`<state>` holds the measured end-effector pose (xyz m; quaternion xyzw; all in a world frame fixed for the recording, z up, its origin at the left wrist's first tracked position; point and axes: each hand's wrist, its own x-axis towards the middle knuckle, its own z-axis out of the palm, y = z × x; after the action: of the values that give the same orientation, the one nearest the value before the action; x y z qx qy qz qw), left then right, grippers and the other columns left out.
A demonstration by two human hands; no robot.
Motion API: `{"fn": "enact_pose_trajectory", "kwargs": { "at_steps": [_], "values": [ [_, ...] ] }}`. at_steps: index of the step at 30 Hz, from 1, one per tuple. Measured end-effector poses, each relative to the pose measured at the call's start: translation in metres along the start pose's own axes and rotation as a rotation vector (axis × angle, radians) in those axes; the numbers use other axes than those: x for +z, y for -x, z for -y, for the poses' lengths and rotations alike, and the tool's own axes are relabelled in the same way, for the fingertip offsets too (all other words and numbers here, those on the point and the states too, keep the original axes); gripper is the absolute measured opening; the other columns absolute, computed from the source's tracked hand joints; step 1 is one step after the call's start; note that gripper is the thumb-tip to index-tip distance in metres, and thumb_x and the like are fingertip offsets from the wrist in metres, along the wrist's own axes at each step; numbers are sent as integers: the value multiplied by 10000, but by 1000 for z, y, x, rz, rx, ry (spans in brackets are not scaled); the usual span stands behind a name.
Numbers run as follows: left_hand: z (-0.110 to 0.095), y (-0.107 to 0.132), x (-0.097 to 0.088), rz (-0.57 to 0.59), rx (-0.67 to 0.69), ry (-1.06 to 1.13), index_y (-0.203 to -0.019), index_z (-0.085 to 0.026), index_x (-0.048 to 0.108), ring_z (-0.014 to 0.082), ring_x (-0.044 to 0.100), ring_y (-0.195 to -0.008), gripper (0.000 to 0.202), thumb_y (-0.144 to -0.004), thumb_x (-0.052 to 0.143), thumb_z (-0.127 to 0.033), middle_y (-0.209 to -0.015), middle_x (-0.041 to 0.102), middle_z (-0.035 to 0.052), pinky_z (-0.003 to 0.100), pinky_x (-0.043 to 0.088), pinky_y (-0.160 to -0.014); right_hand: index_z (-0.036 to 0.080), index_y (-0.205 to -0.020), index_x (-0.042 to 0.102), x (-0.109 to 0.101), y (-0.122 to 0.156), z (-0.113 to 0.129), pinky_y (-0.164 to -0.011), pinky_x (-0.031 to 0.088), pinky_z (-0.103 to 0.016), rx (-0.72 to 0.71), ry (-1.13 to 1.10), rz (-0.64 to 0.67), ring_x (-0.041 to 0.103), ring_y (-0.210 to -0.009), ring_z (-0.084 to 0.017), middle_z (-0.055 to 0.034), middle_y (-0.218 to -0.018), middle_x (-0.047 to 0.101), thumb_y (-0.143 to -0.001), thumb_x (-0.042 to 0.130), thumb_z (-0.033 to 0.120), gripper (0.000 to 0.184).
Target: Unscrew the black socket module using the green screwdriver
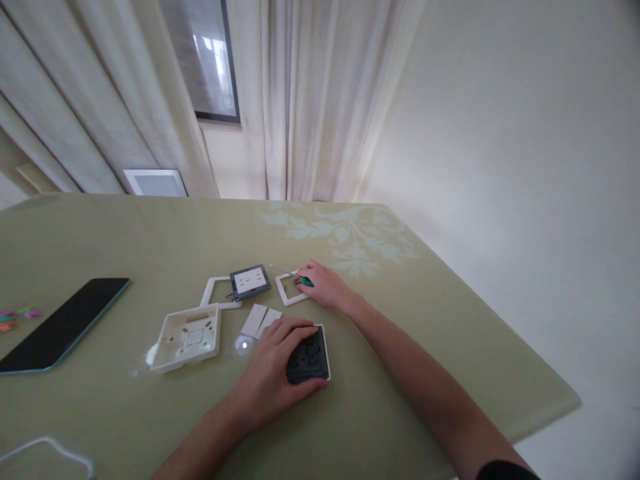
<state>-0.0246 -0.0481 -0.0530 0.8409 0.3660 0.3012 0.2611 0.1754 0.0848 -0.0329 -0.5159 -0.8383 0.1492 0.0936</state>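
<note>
My left hand (273, 363) is closed round the sides of a dark-backed wall switch panel (309, 357) with a white edge, resting on the table. A screwdriver (285, 270) with a green handle and thin shaft is in my right hand (325, 283), its shaft pointing left. Under that hand lies a square white frame (290, 299), with small brownish bits inside it. Two white switch rockers (261, 320) sit just beyond my left fingers. Further left, a grey socket panel (250, 281) rests partly on another white frame (207, 293).
An open white back box (187, 337) stands left of my left hand. Beyond it lies a dark tablet-like slab (67, 323), with small colourful pieces (20, 317) at the left edge. A white cable (47, 440) is at the near left. A wall (540, 233) runs along the right.
</note>
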Motion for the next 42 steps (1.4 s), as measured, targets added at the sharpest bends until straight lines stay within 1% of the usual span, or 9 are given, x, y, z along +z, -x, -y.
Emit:
{"fn": "enact_pose_trajectory", "kwargs": {
  "at_steps": [8,12,16,18,22,28,35,38,42],
  "values": [
    [-3,1,4,-13,17,-88,-1440,-276,565,352,606,-1295,646,-871,857,-370,-1406,687,95,570,479,-1134,155,-1061,736,-1,2,11,-862,482,-314,26,-64,-21,673,-962,-208,-113,-1213,668,-1025,677,208,87],
    [-2,3,-2,0,24,-107,-1486,-257,542,373,592,-1337,755,-841,889,-440,-1464,664,119,593,474,-1155,151,-1054,710,-27,10,19,-961,459,-307,29,-183,-133,659,-1052,-193,-91,-1145,701,-1046,647,189,73],
    [5,6,-14,20,-25,-133,-1493,-258,566,401,589,-1347,813,-787,917,-458,-1482,645,130,632,486,-1158,174,-1059,700,-48,40,24,-875,461,-285,55,-329,-200,661,-911,-164,-30,-981,741,-1056,633,256,106],
    [7,7,-17,35,-41,-122,-1449,-270,606,387,597,-1335,729,-803,902,-432,-1451,656,114,618,510,-1147,187,-995,702,-45,61,23,-830,465,-272,68,-404,-171,663,-856,-154,-5,-921,747,-1013,672,236,60],
    [8,9,-18,50,-57,-79,-1429,-292,602,359,595,-1336,688,-810,893,-363,-1444,648,95,559,552,-1130,189,-927,674,-17,94,16,-676,467,-253,163,-543,-124,600,-614,-116,31,-763,677,-1001,627,209,91],
    [8,11,-9,5,-66,-10,-1408,-321,542,363,582,-1351,752,-750,902,-277,-1440,623,89,580,534,-1150,190,-959,668,11,105,15,-535,450,-234,263,-731,-70,565,-497,-97,43,-745,625,-1010,621,291,122],
    [14,10,-5,28,-106,82,-1437,-323,496,391,590,-1348,749,-798,886,-287,-1436,610,123,637,517,-1147,194,-948,672,9,107,16,-559,434,-224,301,-827,-112,535,-584,-104,44,-732,592,-990,671,330,143],
    [15,12,-10,85,-113,73,-1486,-361,467,391,577,-1381,769,-844,891,-329,-1476,593,116,648,503,-1168,198,-1008,678,1,112,14,-475,417,-218,312,-924,-72,507,-512,-99,69,-678,525,-992,673,433,236],
    [13,13,-14,100,-102,45,-1511,-403,450,376,570,-1394,778,-865,881,-340,-1492,582,90,622,516,-1168,189,-1139,724,-10,117,15,-452,435,-183,269,-1062,26,488,-498,-77,73,-674,523,-983,694,437,294]
  ]
}}
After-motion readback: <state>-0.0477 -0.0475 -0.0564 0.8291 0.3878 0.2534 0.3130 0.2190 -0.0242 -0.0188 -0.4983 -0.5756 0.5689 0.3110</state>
